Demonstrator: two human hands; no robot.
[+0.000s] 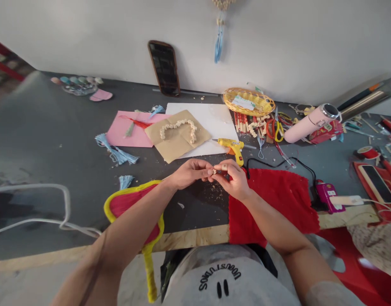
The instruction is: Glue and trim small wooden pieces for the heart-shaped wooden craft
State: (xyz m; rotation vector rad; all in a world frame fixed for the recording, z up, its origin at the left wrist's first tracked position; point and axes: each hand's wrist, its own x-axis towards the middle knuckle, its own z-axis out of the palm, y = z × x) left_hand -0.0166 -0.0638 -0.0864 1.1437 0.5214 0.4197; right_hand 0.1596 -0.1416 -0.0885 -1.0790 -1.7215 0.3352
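Observation:
My left hand and my right hand meet above the front part of the dark table, fingertips pinched around a small pale and dark piece. Fingers hide most of it, so its kind cannot be made out. Just beyond my right hand lies a yellow glue gun. A curved string of pale little pieces rests on brown paper. Under my right forearm is a red cloth. My left forearm crosses a pink, yellow-edged fan-like piece. Pale crumbs are scattered below my hands.
Blue tassels and pink paper lie left. A phone leans on the wall. Back right are a yellow basket, scissors and a pink flask. A black cord runs toward a purple power socket.

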